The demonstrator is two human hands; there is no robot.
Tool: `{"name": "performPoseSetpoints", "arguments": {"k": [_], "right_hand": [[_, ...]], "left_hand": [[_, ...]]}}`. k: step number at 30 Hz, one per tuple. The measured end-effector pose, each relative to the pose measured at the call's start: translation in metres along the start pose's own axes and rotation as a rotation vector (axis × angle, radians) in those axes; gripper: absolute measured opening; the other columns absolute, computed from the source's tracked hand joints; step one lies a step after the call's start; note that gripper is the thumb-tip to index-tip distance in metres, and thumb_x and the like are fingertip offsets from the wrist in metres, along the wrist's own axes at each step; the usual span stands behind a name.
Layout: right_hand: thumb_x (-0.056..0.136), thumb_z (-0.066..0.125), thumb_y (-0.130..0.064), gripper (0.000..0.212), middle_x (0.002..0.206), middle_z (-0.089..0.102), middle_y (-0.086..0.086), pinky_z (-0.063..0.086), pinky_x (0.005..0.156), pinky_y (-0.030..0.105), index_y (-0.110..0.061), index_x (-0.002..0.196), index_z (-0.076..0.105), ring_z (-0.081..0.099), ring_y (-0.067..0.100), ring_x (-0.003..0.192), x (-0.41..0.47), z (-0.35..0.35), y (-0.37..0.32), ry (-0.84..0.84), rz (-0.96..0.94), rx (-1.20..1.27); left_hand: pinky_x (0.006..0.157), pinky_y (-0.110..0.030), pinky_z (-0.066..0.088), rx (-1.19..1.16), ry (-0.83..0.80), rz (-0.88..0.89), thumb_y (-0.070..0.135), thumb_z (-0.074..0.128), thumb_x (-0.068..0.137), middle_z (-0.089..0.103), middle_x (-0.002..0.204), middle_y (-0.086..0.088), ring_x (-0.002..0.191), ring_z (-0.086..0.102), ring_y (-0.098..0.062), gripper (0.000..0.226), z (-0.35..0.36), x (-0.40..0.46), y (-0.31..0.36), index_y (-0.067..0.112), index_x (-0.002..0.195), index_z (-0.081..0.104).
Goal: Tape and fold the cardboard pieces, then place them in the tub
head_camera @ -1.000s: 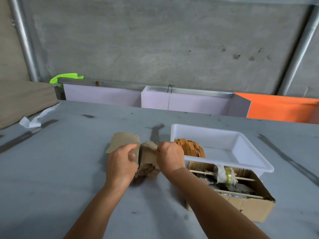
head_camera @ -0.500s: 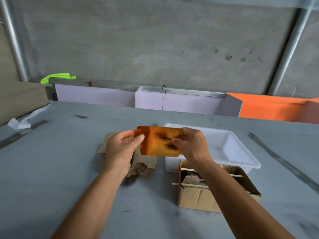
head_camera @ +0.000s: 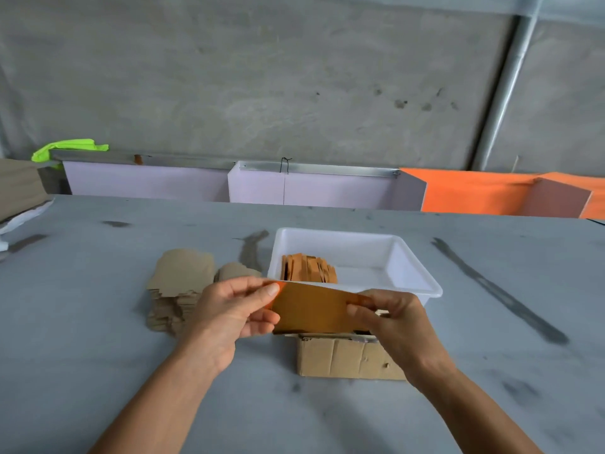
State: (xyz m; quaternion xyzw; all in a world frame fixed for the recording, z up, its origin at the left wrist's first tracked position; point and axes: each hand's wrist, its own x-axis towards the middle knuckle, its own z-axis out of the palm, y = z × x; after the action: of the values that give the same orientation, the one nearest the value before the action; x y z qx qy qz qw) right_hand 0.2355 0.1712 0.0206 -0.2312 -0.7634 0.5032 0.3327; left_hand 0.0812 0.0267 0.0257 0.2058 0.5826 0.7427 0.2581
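A person held an orange cardboard piece [head_camera: 311, 308] flat between both hands above a grey table [head_camera: 98, 322], just in front of a white tub [head_camera: 409, 267]. The left hand [head_camera: 229, 309] pinched the piece's left end, thumb on top and fingers curled beneath; the right hand [head_camera: 389, 317] pinched the right end between thumb and curled fingers. Inside the tub, a row of folded orange pieces [head_camera: 307, 268] stood on edge against its left wall. A stack of plain brown cardboard blanks [head_camera: 178, 286] lay on the table just left of the tub, partly behind the left hand. A small brown cardboard box [head_camera: 340, 357] sat against the tub's near side, beneath the held piece. Lilac panels [head_camera: 294, 188] and orange panels [head_camera: 474, 191] lined the table's far edge, before a concrete wall [head_camera: 262, 77].
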Motion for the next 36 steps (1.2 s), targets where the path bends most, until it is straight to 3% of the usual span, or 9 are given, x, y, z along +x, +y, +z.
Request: {"name": "performPoseSetpoints", "arguments": {"k": [3,7,12,16,21,27,30,32,36], "right_hand": [[0.079,0.072,-0.004,0.024,0.065,0.068,-0.008,0.042,0.048,0.016,-0.027,0.073,0.076,0.049,0.003,0.048,-0.016,-0.007,0.005,0.115,-0.054,-0.033],[0.077,0.07,0.003,0.024,0.07,0.072,0.003,0.042,0.045,0.018,-0.02,0.076,0.077,0.066,0.015,0.057,-0.037,-0.013,0.011,0.106,-0.039,0.222],[0.066,0.072,-0.009,0.016,0.083,0.074,0.011,0.051,0.064,0.017,-0.011,0.08,0.078,0.069,0.014,0.078,-0.063,-0.02,0.025,0.023,-0.003,0.409],[0.064,0.072,-0.006,0.013,0.088,0.074,0.01,0.052,0.07,0.016,-0.007,0.076,0.077,0.07,0.012,0.084,-0.078,-0.025,0.038,0.021,-0.016,0.415],[0.061,0.073,-0.006,0.007,0.088,0.074,0.009,0.053,0.067,0.018,-0.006,0.067,0.075,0.069,0.013,0.083,-0.093,-0.023,0.051,0.12,0.044,0.442],[0.061,0.075,0.006,0.015,0.112,0.062,0.004,0.052,0.061,0.017,-0.008,0.058,0.073,0.067,0.006,0.093,-0.108,-0.008,0.058,0.338,0.274,0.521],[0.059,0.075,0.004,0.012,0.097,0.068,0.014,0.054,0.066,0.023,-0.006,0.062,0.071,0.068,0.016,0.083,-0.115,-0.004,0.058,0.367,0.408,0.628],[0.067,0.069,0.008,0.011,0.084,0.068,0.023,0.058,0.06,0.025,-0.002,0.071,0.067,0.068,0.028,0.076,-0.119,-0.004,0.057,0.355,0.469,0.736],[0.082,0.056,0.013,0.013,0.076,0.068,0.025,0.059,0.054,0.029,0.0,0.085,0.056,0.07,0.031,0.065,-0.122,-0.003,0.053,0.309,0.573,0.928]], "left_hand": [[0.05,-0.023,0.054,-0.017,-0.046,0.055,0.013,0.071,0.062,0.069,0.069,-0.012,0.054,0.066,-0.021,0.028,0.007,-0.013,-0.009,-0.001,0.086,0.069],[0.061,-0.02,0.055,-0.038,-0.115,0.177,0.011,0.072,0.058,0.071,0.074,-0.016,0.065,0.069,-0.02,0.015,0.016,-0.032,-0.02,0.007,0.072,0.074],[0.067,-0.015,0.053,0.027,-0.185,0.215,0.016,0.076,0.052,0.073,0.079,-0.005,0.072,0.068,-0.013,0.025,0.018,-0.052,-0.037,0.015,0.077,0.078],[0.071,-0.015,0.051,0.104,-0.255,0.217,0.014,0.075,0.055,0.068,0.082,0.002,0.077,0.065,-0.008,0.017,0.016,-0.06,-0.052,0.005,0.069,0.076],[0.067,-0.01,0.046,0.139,-0.234,0.225,0.017,0.074,0.058,0.066,0.081,0.006,0.072,0.061,-0.003,0.014,0.021,-0.071,-0.065,0.004,0.063,0.073],[0.063,-0.011,0.046,0.14,-0.103,0.309,0.003,0.073,0.064,0.064,0.084,-0.002,0.066,0.058,-0.001,0.006,0.034,-0.085,-0.085,0.005,0.058,0.071],[0.064,-0.009,0.047,0.211,-0.048,0.366,-0.014,0.071,0.067,0.061,0.096,-0.004,0.065,0.06,-0.002,0.02,0.04,-0.089,-0.093,0.004,0.059,0.069],[0.067,-0.01,0.049,0.223,-0.03,0.382,-0.015,0.072,0.066,0.061,0.106,-0.002,0.072,0.064,-0.007,0.024,0.043,-0.092,-0.097,0.007,0.058,0.07],[0.071,-0.012,0.051,0.192,-0.01,0.388,-0.013,0.073,0.064,0.061,0.114,-0.001,0.081,0.068,-0.007,0.029,0.046,-0.096,-0.105,0.014,0.056,0.071]]}}
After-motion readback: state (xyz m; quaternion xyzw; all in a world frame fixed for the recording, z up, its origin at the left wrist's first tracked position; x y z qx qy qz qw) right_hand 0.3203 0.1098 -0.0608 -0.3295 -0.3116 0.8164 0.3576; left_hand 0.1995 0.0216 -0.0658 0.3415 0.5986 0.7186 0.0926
